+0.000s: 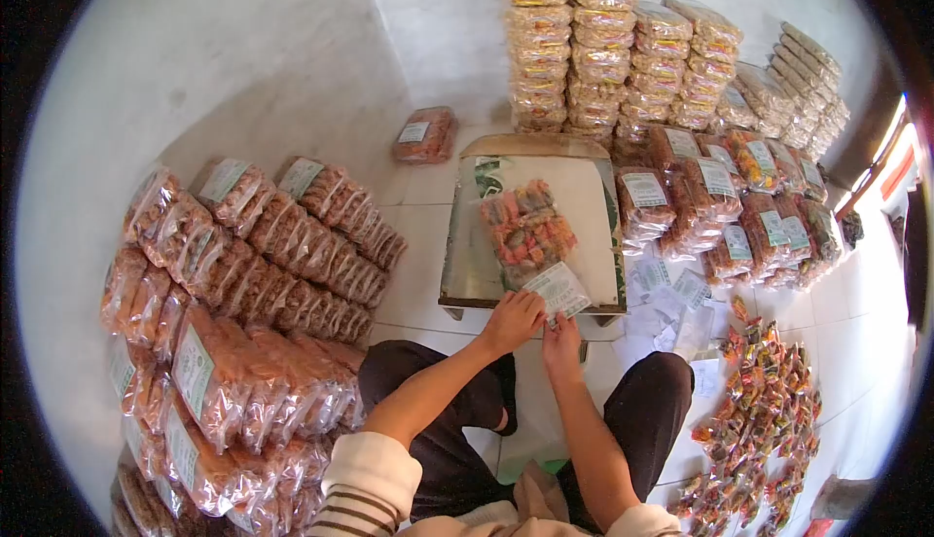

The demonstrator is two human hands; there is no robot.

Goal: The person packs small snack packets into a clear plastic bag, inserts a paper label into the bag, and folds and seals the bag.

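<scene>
Both my hands meet at the near edge of a low table (593, 187). Between them is a clear plastic bag with a printed green-and-white label (558, 290). The fingers of my left hand (516, 320) are closed on the bag's near left corner. My right hand (561, 335) pinches its lower edge, close beside the left. Just beyond the bag, a cluster of small colourful wrapped snack packets (530, 231) lies on the table top, the bag's far end overlapping it in this view.
Labelled bags of brown snacks (243, 372) are piled on my left. Tall stacks of pale packs (540, 51) stand by the back wall, with more filled bags (705, 192) at right. Loose labels (671, 313) and a heap of small packets (759, 420) cover floor tiles. One brown pack (425, 135) sits apart.
</scene>
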